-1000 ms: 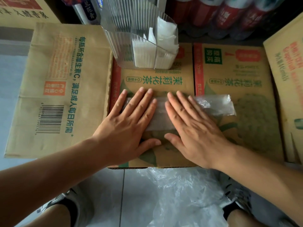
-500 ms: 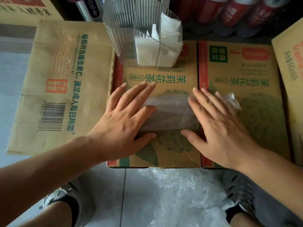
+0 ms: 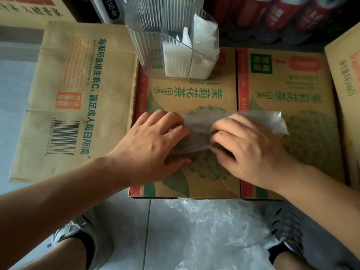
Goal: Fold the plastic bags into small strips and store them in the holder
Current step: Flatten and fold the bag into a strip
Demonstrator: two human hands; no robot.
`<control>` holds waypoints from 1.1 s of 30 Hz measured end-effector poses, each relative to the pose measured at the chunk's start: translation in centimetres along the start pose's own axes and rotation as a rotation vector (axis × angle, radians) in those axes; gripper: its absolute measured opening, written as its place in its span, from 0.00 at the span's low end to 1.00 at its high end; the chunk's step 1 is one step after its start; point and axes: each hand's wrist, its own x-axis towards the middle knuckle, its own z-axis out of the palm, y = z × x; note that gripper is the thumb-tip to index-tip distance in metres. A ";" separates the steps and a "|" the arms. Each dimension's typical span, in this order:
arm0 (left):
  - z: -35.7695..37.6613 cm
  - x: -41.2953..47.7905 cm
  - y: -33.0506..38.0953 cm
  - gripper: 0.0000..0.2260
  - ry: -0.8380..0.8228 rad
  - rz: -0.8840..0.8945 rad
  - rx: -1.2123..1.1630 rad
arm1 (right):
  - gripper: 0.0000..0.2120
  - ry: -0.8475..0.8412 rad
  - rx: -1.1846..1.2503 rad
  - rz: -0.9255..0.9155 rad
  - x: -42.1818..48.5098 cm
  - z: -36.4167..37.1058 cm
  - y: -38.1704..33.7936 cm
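Note:
A clear plastic bag, flattened into a wide strip, lies across two tea cartons. My left hand grips its left part, fingers curled over the near edge. My right hand pinches the middle of the strip, thumb under the near edge, fingers curled on top. The strip's right end sticks out past my right hand. The clear ribbed holder stands at the back of the left carton, with several folded white strips in its right compartments.
A flattened cardboard box lies to the left. Another carton stands at the right edge. Red-labelled bottles line the back. Loose crumpled plastic bags lie on the tiled floor between my feet.
Both hands lay flat and smoothed the bag, the right one sliding rightward. Now the fingers of both are curled, gripping the strip's near edge, and the right end is uncovered.

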 end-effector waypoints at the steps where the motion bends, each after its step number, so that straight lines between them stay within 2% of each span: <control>1: 0.0 0.0 0.0 0.22 0.008 0.004 0.006 | 0.06 0.018 0.010 0.009 0.1 0.0 -0.1; 6: -0.2 -0.2 -0.3 0.15 0.084 -0.023 -0.016 | 0.07 0.060 0.117 0.074 0.5 0.0 0.1; 10: -0.9 -0.3 -1.0 0.12 0.109 -0.104 -0.112 | 0.15 0.021 0.237 0.171 0.6 -0.3 0.7; 12: -1.2 -0.2 -1.1 0.11 0.118 -0.160 -0.134 | 0.13 0.036 0.287 0.257 0.9 -0.8 0.9; 15: -1.6 0.3 -1.2 0.10 0.143 -0.240 -0.116 | 0.07 0.076 0.249 0.357 1.6 -1.2 1.5; 18: -1.6 0.9 -1.3 0.09 0.143 -0.285 -0.093 | 0.10 0.074 0.198 0.423 2.3 -1.0 1.9; 21: -1.3 1.1 -1.2 0.15 0.123 -0.341 -0.107 | 0.09 0.067 0.145 0.466 2.9 -0.8 1.9; 23: -1.1 1.1 -1.2 0.17 0.145 -0.313 -0.067 | 0.08 0.067 0.113 0.469 3.1 -0.8 1.7; 26: -0.6 0.9 -1.5 0.18 0.171 -0.126 0.052 | 0.07 0.063 0.081 0.457 3.2 -0.8 1.7; 28: 0.0 0.7 -1.2 0.23 0.083 -0.016 0.054 | 0.06 0.074 0.061 0.457 3.3 -0.8 1.6; 33: 1.0 -0.4 -0.9 0.28 -0.056 0.003 0.126 | 0.06 0.102 0.009 0.424 3.3 -0.7 1.4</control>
